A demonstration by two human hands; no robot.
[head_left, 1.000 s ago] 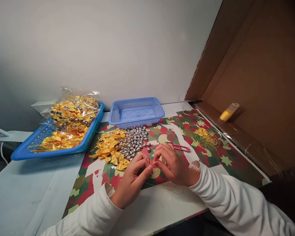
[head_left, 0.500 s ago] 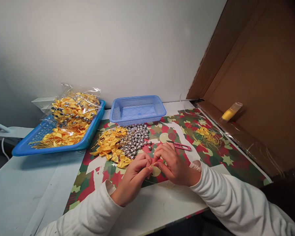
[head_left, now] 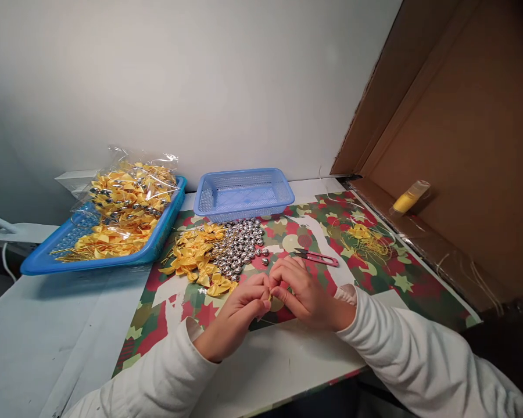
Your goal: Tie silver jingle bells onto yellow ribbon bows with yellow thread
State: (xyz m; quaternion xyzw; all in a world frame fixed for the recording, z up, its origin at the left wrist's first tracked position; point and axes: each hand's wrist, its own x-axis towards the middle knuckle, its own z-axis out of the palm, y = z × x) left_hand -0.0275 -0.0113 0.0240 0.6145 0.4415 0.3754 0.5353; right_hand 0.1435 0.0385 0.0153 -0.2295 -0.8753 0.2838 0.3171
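Note:
My left hand (head_left: 237,316) and my right hand (head_left: 303,293) meet fingertip to fingertip over the patterned paper (head_left: 375,284), pinching a small yellow piece between them; most of it is hidden by the fingers. Just beyond my hands lie a heap of yellow ribbon bows (head_left: 196,258) and a pile of small silver bells (head_left: 242,247). Red thread snips (head_left: 318,257) lie right behind my right hand.
An empty light-blue basket (head_left: 243,194) stands at the back. A blue tray (head_left: 47,261) at the left holds a plastic bag of yellow bows with bells (head_left: 128,197). Yellow thread scraps (head_left: 368,241) lie at the right, beside a brown cardboard wall (head_left: 462,128) with a yellow spool (head_left: 407,197).
My hands have stayed together in the same spot, fingers shifting slightly on the small yellow piece. The view has tipped a little, so everything sits slightly higher.

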